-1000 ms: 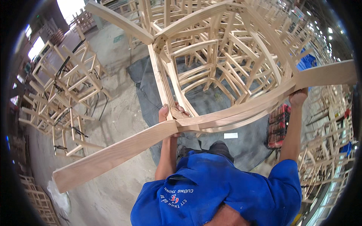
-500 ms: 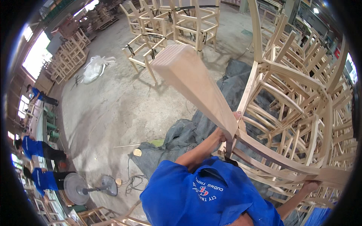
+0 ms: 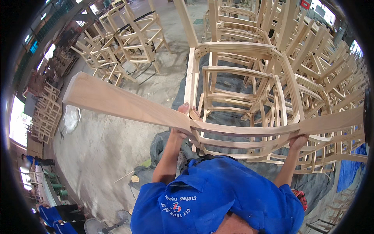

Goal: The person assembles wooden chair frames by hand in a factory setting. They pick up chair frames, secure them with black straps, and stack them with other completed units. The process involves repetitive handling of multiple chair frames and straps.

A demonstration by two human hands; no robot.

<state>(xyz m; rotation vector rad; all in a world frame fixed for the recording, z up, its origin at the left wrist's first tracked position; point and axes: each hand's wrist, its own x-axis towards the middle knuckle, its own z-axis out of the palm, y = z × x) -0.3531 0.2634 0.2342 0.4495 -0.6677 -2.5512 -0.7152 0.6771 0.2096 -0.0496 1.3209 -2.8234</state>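
Observation:
A bare wooden chair frame [image 3: 126, 102] is held in front of my body, with one broad tapered post reaching to the left and another to the right. My left hand [image 3: 182, 121] is closed around the left joint, its thumb and fingers showing on the wood. My right hand [image 3: 298, 142] grips the frame's right side from below, with part of its fingers hidden behind the rail. Just beyond the held chair stands another pale chair frame [image 3: 237, 47], and the two overlap in view, so I cannot tell whether they touch.
Many stacked chair frames [image 3: 323, 66] crowd the right side. More chairs with black straps [image 3: 136, 43] stand at the far left. A dark sheet [image 3: 159, 146] lies on the concrete floor [image 3: 105, 152]. Co-workers [image 3: 58, 216] and a standing fan [image 3: 95, 226] are at lower left.
My view has turned to the right, bringing the stacked chairs nearer the middle. The held chair has swung with me, its left post now lying flatter. Both hands keep their hold.

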